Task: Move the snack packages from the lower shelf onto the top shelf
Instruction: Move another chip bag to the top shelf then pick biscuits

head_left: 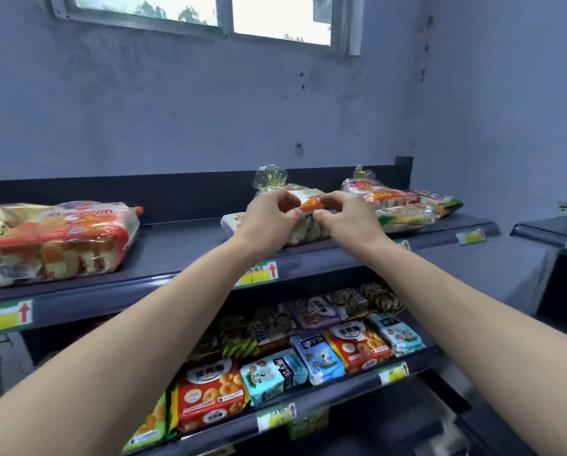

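A window [203,14] with a pale frame runs along the top of the frame, trees blurred beyond the glass. Below it a bluish-grey wall [177,110] shows dark specks and stains. At the right edge stands another dark unit [552,232] carrying a yellow-green tag.

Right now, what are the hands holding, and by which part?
Both hands, left hand and right hand, pinch the clear bread package on the top shelf. The grip is on its near top edge, at the red label.
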